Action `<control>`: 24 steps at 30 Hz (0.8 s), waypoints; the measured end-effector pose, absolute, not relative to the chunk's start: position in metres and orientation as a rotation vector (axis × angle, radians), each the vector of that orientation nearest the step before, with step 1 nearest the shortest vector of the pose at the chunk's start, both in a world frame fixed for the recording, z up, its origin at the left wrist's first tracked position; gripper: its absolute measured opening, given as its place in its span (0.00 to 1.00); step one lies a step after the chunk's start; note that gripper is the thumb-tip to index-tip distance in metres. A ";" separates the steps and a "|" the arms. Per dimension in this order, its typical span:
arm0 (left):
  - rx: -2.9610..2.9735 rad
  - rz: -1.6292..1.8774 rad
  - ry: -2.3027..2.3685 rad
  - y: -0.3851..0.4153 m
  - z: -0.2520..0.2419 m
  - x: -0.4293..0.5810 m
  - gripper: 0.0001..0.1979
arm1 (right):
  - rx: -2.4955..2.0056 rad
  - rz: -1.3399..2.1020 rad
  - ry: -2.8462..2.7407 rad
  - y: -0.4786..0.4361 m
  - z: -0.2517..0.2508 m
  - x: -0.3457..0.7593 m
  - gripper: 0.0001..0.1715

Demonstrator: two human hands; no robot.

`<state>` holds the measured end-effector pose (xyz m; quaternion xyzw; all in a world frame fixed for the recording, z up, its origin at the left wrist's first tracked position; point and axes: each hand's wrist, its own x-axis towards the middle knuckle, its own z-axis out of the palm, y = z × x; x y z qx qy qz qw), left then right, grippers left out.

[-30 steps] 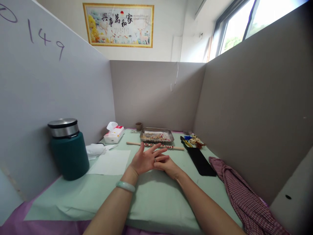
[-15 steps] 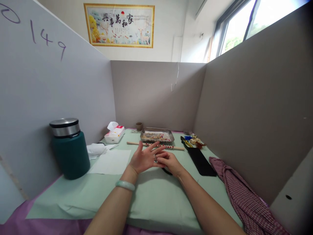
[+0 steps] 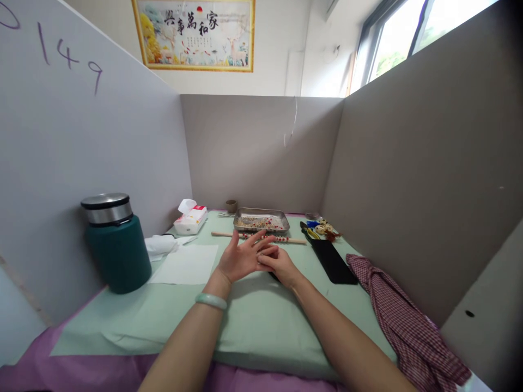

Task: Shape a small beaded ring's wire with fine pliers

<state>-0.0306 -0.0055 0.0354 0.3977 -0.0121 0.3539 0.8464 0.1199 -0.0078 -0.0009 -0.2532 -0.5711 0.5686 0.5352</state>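
My left hand is held palm up over the green mat, its fingers spread apart; a pale jade bangle circles that wrist. My right hand lies beside it, fingers pinched together at the tips of the left hand's fingers. What the pinch holds is too small to make out. A small dark object shows just under the right hand. Right behind both hands lies a wooden stick threaded with red and white beads, and behind that a metal tray of beads.
A dark green flask with a steel lid stands at the left by a white sheet and a tissue pack. A black pouch, coloured trinkets and a checked cloth lie on the right. Grey partitions enclose three sides.
My right fingers have stayed closed at the left hand's fingertips and shifted slightly along them. The camera has tipped down a little, otherwise the desk is unchanged.
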 end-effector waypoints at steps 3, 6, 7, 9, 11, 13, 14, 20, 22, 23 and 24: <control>0.843 0.758 -0.017 -0.006 0.038 -0.032 0.38 | -0.620 1.354 -1.345 -0.006 0.000 0.124 0.16; 0.842 0.762 -0.014 -0.009 0.041 -0.034 0.38 | -0.653 1.338 -1.322 -0.003 0.001 0.133 0.18; 0.840 0.771 -0.011 -0.010 0.043 -0.035 0.38 | -0.661 1.326 -1.305 -0.002 0.001 0.137 0.19; 0.840 0.790 -0.002 -0.011 0.045 -0.037 0.38 | -0.669 1.301 -1.250 0.001 0.001 0.144 0.20; 0.850 0.820 0.024 -0.009 0.044 -0.038 0.36 | -0.676 1.270 -1.214 0.004 0.001 0.148 0.20; 0.872 0.887 0.096 -0.002 0.039 -0.038 0.31 | -0.697 1.210 -1.244 0.006 -0.001 0.148 0.18; 0.887 0.938 0.163 0.003 0.035 -0.037 0.27 | -0.715 1.170 -1.279 0.007 -0.002 0.147 0.18; 1.099 0.943 0.796 0.019 0.010 -0.028 0.14 | -0.886 0.823 -1.515 0.008 -0.011 0.141 0.16; 1.194 0.929 0.822 0.018 0.009 -0.024 0.13 | -0.884 0.688 -1.599 0.007 -0.012 0.141 0.14; 1.232 0.924 0.827 0.017 0.009 -0.023 0.13 | -0.878 0.648 -1.635 0.007 -0.012 0.141 0.13; 1.251 0.925 0.827 0.017 0.009 -0.023 0.12 | -0.876 0.633 -1.657 0.007 -0.012 0.140 0.13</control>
